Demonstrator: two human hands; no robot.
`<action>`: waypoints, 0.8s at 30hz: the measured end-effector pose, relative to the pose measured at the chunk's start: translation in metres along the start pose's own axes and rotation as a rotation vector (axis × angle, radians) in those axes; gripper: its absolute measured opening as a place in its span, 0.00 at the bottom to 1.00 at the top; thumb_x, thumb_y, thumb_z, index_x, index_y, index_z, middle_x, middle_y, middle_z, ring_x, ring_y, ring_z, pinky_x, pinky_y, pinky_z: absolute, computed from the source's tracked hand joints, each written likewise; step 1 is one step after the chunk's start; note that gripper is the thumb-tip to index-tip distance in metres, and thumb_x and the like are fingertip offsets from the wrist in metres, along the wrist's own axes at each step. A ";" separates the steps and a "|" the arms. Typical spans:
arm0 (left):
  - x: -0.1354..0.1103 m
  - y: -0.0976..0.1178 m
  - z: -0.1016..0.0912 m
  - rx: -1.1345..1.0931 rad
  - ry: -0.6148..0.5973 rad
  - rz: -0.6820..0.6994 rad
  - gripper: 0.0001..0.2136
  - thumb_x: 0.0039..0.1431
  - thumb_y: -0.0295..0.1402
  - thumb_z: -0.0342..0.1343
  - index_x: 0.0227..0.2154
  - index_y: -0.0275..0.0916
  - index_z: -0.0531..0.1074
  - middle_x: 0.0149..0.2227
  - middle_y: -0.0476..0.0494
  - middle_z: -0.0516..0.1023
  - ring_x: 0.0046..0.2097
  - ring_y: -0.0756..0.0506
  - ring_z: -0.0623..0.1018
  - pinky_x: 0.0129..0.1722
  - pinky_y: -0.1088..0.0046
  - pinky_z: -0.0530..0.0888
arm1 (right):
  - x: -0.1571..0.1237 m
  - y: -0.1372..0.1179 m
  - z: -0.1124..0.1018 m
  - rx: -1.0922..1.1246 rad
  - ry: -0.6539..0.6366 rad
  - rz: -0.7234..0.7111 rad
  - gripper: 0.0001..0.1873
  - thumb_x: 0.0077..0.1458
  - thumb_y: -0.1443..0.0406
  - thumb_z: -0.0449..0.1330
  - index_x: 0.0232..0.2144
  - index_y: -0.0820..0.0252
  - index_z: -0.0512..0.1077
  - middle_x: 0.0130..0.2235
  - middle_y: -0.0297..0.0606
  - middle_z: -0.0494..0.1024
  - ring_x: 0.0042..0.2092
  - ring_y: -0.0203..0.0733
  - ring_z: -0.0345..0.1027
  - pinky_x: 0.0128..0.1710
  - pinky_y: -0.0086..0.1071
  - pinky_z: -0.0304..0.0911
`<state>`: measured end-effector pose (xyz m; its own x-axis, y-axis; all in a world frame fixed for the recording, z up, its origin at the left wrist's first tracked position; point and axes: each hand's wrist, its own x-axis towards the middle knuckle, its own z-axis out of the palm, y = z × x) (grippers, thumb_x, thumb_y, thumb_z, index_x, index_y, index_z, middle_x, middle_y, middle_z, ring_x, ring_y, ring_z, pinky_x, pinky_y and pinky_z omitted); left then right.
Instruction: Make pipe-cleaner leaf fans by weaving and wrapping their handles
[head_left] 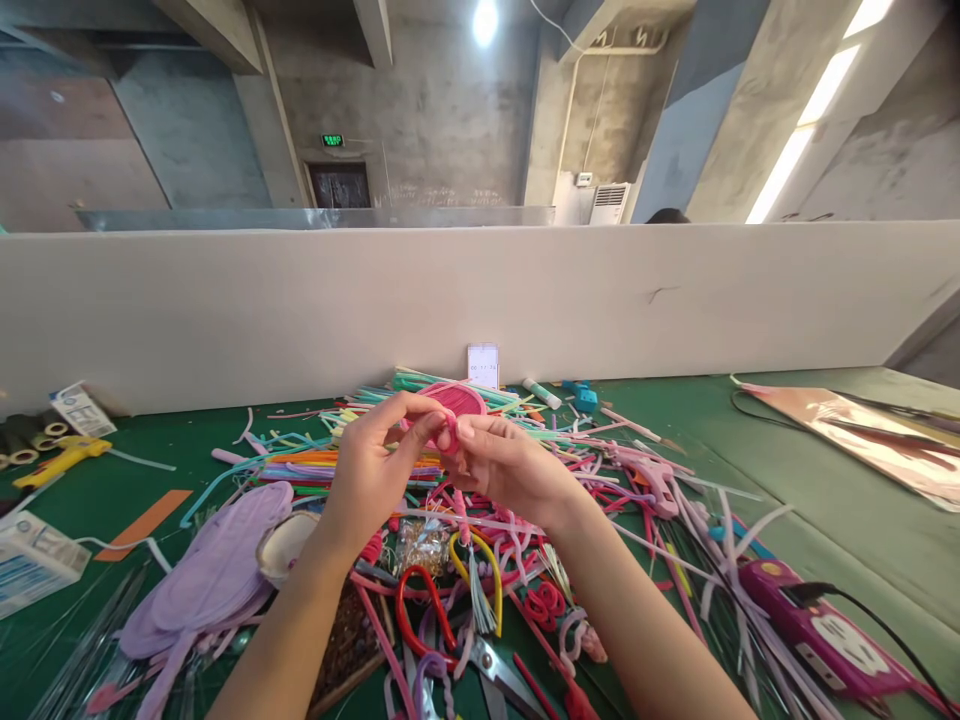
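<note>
My left hand (pixel 379 462) and my right hand (pixel 511 462) meet above the middle of the pile, fingertips pinched on a pink fuzzy pipe cleaner piece (pixel 451 432). An oval of coiled pink pipe cleaner (pixel 456 399) shows just behind my fingers; I cannot tell whether it joins the held piece. Bundles of coloured pipe cleaners (pixel 315 468) lie past my left wrist. Below the hands are a clear bag of small beads (pixel 422 546), red-handled scissors (pixel 426 612) and yellow-handled scissors (pixel 495 585) beside a pale tassel (pixel 480 595).
Lilac coiled shapes (pixel 214 570) lie left, near a white cup (pixel 283 548), an orange strip (pixel 144 524) and a yellow glue gun (pixel 66 460). Rightward are a magenta power strip (pixel 825 630) and pink claw-like piece (pixel 651 478). A phone (pixel 483 366) leans on the white partition (pixel 315 310).
</note>
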<state>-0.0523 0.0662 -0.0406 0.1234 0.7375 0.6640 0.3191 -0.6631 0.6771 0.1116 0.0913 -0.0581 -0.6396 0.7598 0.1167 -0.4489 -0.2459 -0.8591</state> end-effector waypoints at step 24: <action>0.003 -0.003 -0.010 0.230 -0.043 -0.113 0.13 0.62 0.43 0.55 0.31 0.40 0.77 0.30 0.48 0.80 0.28 0.48 0.76 0.29 0.74 0.71 | 0.002 0.002 0.000 -0.720 0.355 -0.434 0.10 0.53 0.59 0.66 0.26 0.59 0.74 0.28 0.34 0.75 0.30 0.35 0.64 0.30 0.32 0.57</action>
<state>-0.0620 0.0693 -0.0376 0.1129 0.8133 0.5707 0.5378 -0.5331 0.6532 0.1098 0.0924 -0.0593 -0.2222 0.8677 0.4447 -0.0312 0.4495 -0.8927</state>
